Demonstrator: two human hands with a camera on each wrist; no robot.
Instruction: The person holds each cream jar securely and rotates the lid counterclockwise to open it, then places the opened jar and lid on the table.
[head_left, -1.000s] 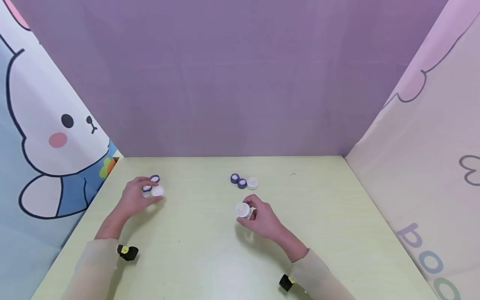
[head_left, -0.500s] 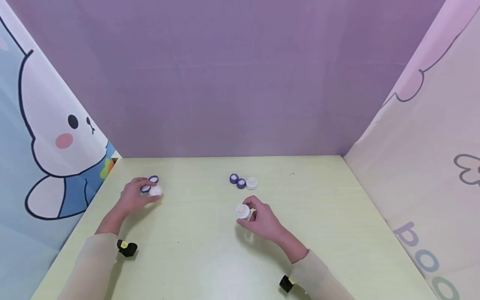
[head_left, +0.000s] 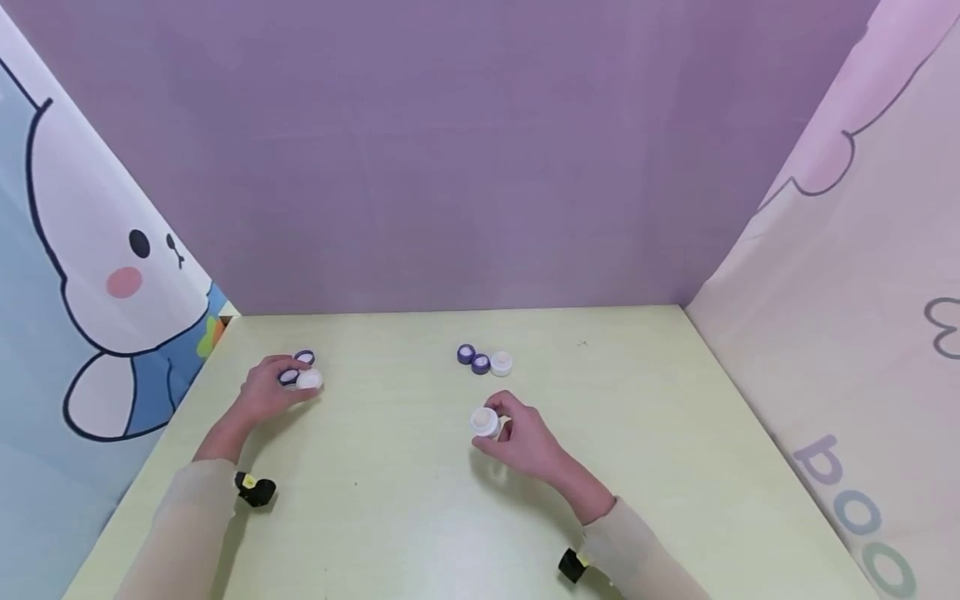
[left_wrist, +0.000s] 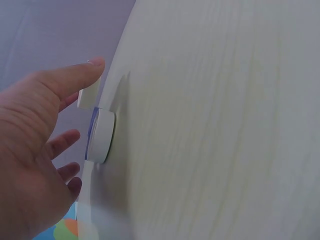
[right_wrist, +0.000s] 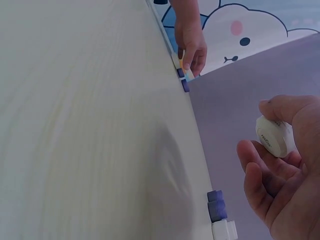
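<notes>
My left hand [head_left: 272, 390], at the far left of the table, pinches a small white round lid [head_left: 309, 380] between thumb and finger, a little above the tabletop. Beside it lie two purple-rimmed round lids [head_left: 303, 357] with white inner faces; in the left wrist view one lid [left_wrist: 103, 136] sits below the fingers. Nearer the table's middle, my right hand [head_left: 525, 437] holds a small white round jar [head_left: 484, 422] by its sides, raised off the table. Faint lettering marks the jar [right_wrist: 274, 137] in the right wrist view. Its shadow falls below the hand.
Behind the right hand, two small purple round containers [head_left: 473, 359] and a white one [head_left: 501, 363] stand in a row, close together. A purple backdrop [head_left: 465, 167] closes off the table's [head_left: 405, 517] far edge. Printed cloths hang at both sides.
The head view has shifted slightly. Both hands keep their hold on the white lid and the white jar, with no clear movement of either.
</notes>
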